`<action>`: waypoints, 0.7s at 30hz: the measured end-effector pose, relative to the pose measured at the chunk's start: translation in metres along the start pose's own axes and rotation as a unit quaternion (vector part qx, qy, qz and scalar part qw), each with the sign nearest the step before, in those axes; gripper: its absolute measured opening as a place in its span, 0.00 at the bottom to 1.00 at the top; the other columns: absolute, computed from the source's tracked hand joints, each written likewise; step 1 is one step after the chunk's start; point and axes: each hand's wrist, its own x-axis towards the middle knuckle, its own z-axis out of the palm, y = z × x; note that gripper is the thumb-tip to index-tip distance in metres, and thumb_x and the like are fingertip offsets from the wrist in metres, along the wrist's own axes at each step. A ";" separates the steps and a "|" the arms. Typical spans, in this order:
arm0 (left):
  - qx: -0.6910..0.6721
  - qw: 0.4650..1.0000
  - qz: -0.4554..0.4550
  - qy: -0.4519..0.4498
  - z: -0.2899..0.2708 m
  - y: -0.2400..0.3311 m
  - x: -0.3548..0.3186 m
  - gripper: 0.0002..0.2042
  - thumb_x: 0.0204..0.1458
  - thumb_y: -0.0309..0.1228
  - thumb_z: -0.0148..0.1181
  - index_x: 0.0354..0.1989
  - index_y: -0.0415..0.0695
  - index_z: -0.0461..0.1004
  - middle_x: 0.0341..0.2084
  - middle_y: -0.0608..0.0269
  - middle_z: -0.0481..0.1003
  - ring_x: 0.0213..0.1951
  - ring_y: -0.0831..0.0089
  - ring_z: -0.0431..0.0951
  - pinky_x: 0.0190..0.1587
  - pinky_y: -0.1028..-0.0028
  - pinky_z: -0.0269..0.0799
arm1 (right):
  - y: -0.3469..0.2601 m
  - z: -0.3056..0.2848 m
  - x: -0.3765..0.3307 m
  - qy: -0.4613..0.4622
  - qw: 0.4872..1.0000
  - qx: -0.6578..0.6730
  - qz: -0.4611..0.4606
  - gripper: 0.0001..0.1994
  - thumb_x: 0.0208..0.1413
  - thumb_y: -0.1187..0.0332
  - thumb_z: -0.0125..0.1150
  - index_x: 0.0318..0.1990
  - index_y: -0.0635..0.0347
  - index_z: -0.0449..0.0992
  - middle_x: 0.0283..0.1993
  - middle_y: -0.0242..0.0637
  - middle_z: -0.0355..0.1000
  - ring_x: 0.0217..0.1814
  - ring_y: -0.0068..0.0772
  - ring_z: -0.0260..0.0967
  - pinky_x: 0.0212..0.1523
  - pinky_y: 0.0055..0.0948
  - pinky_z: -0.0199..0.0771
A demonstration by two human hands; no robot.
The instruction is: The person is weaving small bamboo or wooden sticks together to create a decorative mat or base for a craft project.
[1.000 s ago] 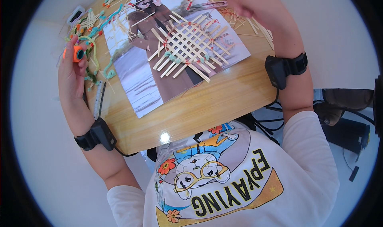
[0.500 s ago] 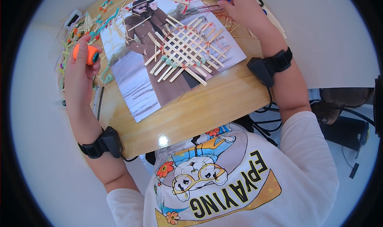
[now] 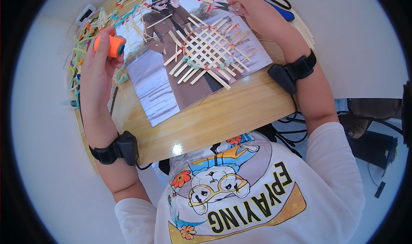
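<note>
My left hand [image 3: 101,59], raised over the table's left side, is closed round a short orange cylinder [image 3: 113,46] with a dark teal end. At the far right my right hand [image 3: 253,10] has its fingers closed at a blue-handled tool [image 3: 281,13] with pointed metal blades [image 3: 222,6]; my palm hides its middle. Between my hands lies a magazine [image 3: 159,102] with a person in a brown coat on its cover. On it rests a round lattice of woven pale wooden strips [image 3: 209,49], with red thread and pale green yarn around its rim.
Black-handled scissors [image 3: 277,0] lie beyond my right hand, near a bundle of strips [image 3: 302,31]. Coloured yarn pieces [image 3: 81,51] and loose sticks crowd the left edge. A ruler [image 3: 113,99] lies by my left forearm. The wooden table [image 3: 201,119] shows in front.
My right hand has shifted nearer over the blue-handled tool, and more of the black-handled scissors shows. My left hand still holds the orange cylinder. The whole view has shifted slightly.
</note>
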 end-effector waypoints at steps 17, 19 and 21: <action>0.007 1.000 -0.008 0.001 0.000 0.002 -0.001 0.23 0.61 0.44 0.48 0.54 0.35 0.65 0.31 0.65 0.70 0.27 0.81 0.67 0.31 0.82 0.63 | 0.001 -0.011 -0.004 -0.003 0.998 0.057 0.035 0.14 0.54 0.67 0.60 0.47 0.60 0.75 0.27 0.32 0.68 0.30 0.25 0.65 0.31 0.26 0.68; 0.007 1.000 -0.011 -0.006 0.001 0.001 -0.001 0.24 0.61 0.44 0.48 0.55 0.35 0.65 0.31 0.66 0.70 0.27 0.81 0.67 0.31 0.82 0.63 | 0.001 -0.010 -0.004 0.009 0.997 0.075 0.007 0.13 0.54 0.67 0.61 0.46 0.61 0.76 0.27 0.32 0.67 0.29 0.25 0.65 0.31 0.25 0.68; 0.007 1.000 -0.013 -0.008 0.001 0.001 -0.001 0.24 0.61 0.44 0.49 0.55 0.35 0.65 0.31 0.66 0.70 0.27 0.81 0.67 0.31 0.82 0.64 | -0.005 -0.012 -0.002 -0.015 0.998 0.050 0.047 0.14 0.53 0.66 0.62 0.46 0.61 0.75 0.27 0.32 0.67 0.28 0.24 0.64 0.30 0.25 0.68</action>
